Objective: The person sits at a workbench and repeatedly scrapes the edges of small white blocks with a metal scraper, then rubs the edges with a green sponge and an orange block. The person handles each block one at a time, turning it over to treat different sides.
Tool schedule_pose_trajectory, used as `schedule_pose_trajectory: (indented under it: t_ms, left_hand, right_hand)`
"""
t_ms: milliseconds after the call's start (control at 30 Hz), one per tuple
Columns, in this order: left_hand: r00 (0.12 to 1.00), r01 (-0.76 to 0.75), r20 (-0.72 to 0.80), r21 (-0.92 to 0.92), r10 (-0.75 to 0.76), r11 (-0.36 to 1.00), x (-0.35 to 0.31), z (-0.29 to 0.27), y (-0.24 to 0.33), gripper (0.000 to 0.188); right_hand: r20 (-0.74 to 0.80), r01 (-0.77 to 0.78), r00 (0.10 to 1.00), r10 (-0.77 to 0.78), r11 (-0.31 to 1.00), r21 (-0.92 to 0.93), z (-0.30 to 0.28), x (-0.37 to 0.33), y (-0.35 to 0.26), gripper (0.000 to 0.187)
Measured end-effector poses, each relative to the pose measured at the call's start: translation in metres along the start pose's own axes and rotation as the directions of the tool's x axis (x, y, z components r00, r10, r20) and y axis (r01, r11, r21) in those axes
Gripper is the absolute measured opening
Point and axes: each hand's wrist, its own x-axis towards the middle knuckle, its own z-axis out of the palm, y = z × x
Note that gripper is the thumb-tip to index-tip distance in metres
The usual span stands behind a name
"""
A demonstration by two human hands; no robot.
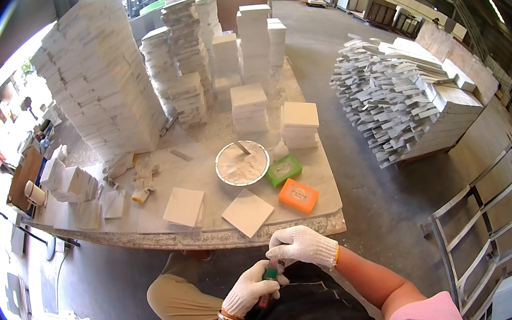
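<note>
In a white knitted glove, my left hand (245,291) is wrapped round a small container with a green top (270,274) and a red lower part, held over my lap. My right hand (303,245), gloved the same way, has its fingers closed just above that green top. A small pale piece shows at its fingertips, too small to name. On the table ahead, a square white tile (248,213) lies near the front edge. Beside it are an orange box (299,195), a green box (284,170) and a round bowl (223,178) of whitish powder or paste with a spatula (242,147) in it.
More tiles (184,206) lie at the table's front left, near loose gloves (143,180). Tall tile stacks (99,83) rise along the back. To the right stand a pile of stone strips (389,99) and a metal rack (484,221).
</note>
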Motion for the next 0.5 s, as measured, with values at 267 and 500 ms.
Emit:
schedule_pose_trajectory:
  t_ms: [267, 500]
  left_hand:
    - [0.999, 0.036, -0.024, -0.012, -0.037, 0.999, 0.004, 0.001, -0.013, 0.041]
    - [0.996, 0.015, -0.092, 0.038, -0.011, 0.999, 0.002, 0.004, -0.004, 0.041]
  right_hand:
    - [-0.086, -0.121, 0.989, 0.118, 0.992, -0.034, -0.009, -0.006, -0.019, 0.021]
    - [-0.107, -0.074, 0.991, 0.082, 0.994, 0.078, -0.005, -0.007, -0.017, 0.023]
